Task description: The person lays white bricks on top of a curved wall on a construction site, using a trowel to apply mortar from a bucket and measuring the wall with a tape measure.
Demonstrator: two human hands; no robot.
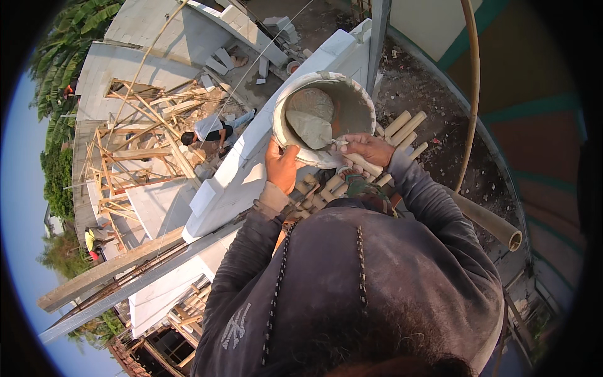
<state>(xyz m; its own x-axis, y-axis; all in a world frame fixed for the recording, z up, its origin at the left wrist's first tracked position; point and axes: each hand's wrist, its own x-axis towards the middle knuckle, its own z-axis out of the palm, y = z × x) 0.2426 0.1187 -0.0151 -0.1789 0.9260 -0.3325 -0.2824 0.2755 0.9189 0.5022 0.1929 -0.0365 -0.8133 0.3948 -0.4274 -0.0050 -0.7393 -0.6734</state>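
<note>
A mortar-smeared bucket (pixel 359 108) is tilted in front of my chest, its mouth facing me. My left hand (pixel 282 166) grips its near left rim, thumb on the edge. Inside lies a lump of grey mortar (pixel 311 100). A trowel (pixel 310 129) coated in mortar reaches into the bucket. At the near right rim my right hand (pixel 369 149) is closed around the trowel's handle end, which its fingers mostly hide. Just left of the bucket runs a white block wall (pixel 242 160).
Bamboo poles (pixel 402 129) are bundled below the bucket. One bamboo pole (pixel 487 220) sticks out at my right; another (pixel 472 81) rises beyond it. A thin string (pixel 267 49) crosses ahead. Down left, a person (pixel 210 129) bends among timber framing (pixel 151 154); loose white blocks (pixel 218 65) lie beyond.
</note>
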